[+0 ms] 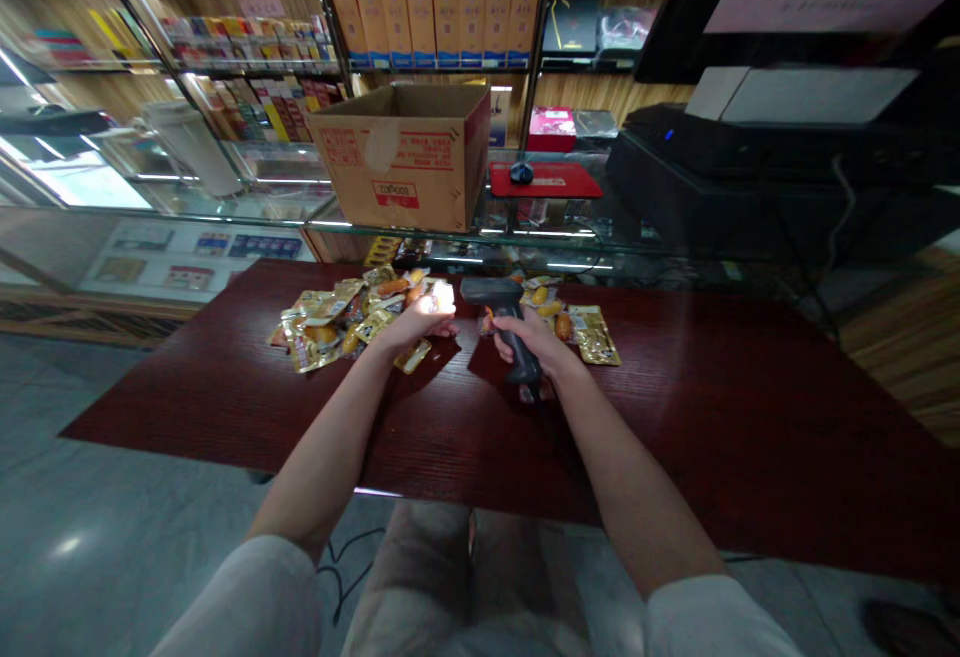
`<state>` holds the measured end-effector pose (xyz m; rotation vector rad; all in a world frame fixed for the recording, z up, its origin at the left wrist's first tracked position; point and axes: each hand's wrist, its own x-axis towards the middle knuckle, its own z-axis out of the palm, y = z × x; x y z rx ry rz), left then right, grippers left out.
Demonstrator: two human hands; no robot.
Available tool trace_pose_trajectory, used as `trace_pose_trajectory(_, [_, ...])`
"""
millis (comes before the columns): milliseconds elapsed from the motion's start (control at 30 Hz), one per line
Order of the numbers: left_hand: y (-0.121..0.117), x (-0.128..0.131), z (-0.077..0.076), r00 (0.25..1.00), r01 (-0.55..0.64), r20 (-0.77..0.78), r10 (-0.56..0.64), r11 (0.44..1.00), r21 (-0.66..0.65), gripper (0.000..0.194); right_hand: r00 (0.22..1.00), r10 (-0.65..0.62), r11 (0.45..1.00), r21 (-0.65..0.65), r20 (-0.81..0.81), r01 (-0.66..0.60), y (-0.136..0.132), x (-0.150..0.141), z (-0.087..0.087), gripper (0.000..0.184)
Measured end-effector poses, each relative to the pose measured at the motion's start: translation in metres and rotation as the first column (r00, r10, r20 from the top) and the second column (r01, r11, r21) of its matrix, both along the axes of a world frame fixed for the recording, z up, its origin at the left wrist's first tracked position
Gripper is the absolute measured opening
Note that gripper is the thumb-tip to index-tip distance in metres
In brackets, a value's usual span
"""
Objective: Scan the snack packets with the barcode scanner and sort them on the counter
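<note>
My right hand (529, 337) is wrapped round the grip of a black barcode scanner (517, 352), whose head points left. A bright patch of light falls on a small snack packet (442, 297) that my left hand (416, 325) grips just left of the scanner head; its print is washed out. Beside and behind my left hand lies a heap of gold and clear snack packets (322, 322). More packets lie behind and to the right of my right hand, among them a flat gold packet (595, 335).
A dark red wooden table (712, 417) carries the packets. Behind it, an open cardboard box (397, 172) stands on a glass counter, near a red mat (574, 180) with a computer mouse (521, 172). Black equipment (750, 177) sits at the right. Stocked shelves line the back.
</note>
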<state>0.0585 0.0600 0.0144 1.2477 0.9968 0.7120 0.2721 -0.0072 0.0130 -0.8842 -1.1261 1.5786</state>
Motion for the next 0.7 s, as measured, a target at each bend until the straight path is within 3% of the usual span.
trace_pose_trajectory(133, [0.001, 0.001, 0.0, 0.999, -0.035, -0.035, 0.039, 0.995, 0.098, 0.031, 1.0, -0.03, 1.0, 0.002, 0.008, 0.03, 0.001, 0.004, -0.001, 0.027])
trace_pose_trajectory(233, [0.005, 0.0, -0.002, 0.976, -0.122, -0.135, 0.173, 0.939, 0.322, 0.032, 0.997, -0.076, 0.997, -0.03, 0.026, 0.076, -0.001, 0.012, 0.002, 0.031])
trace_pose_trajectory(267, [0.005, -0.001, -0.001, 0.953, -0.155, -0.172, 0.251, 0.887, 0.435, 0.031, 0.996, -0.085, 0.995, -0.052, 0.041, 0.087, -0.001, 0.016, 0.004, 0.032])
trace_pose_trajectory(333, [0.005, -0.004, 0.003, 0.862, -0.175, -0.258, 0.437, 0.733, 0.657, 0.028, 0.99, -0.124, 0.988, -0.082, 0.068, 0.129, -0.002, 0.026, 0.007, 0.034])
trace_pose_trajectory(400, [0.001, -0.009, 0.009, 0.701, -0.114, -0.364, 0.614, 0.599, 0.792, 0.028, 0.975, -0.208, 0.975, -0.066, 0.077, 0.214, -0.002, 0.038, 0.009, 0.035])
trace_pose_trajectory(433, [0.0, -0.011, 0.013, 0.607, -0.07, -0.418, 0.676, 0.57, 0.819, 0.03, 0.961, -0.267, 0.962, -0.043, 0.076, 0.271, -0.001, 0.045, 0.01, 0.034])
trace_pose_trajectory(533, [-0.003, -0.018, 0.019, 0.388, -0.006, -0.522, 0.759, 0.569, 0.823, 0.036, 0.889, -0.452, 0.892, 0.018, 0.074, 0.452, 0.002, 0.066, 0.009, 0.033])
trace_pose_trajectory(600, [-0.002, -0.022, 0.019, 0.326, -0.008, -0.547, 0.771, 0.581, 0.814, 0.039, 0.823, -0.563, 0.827, 0.041, 0.074, 0.561, 0.003, 0.079, 0.008, 0.032])
trace_pose_trajectory(700, [0.003, -0.025, 0.013, 0.296, -0.02, -0.561, 0.773, 0.592, 0.806, 0.044, 0.76, -0.643, 0.765, 0.042, 0.095, 0.643, 0.004, 0.095, 0.004, 0.03])
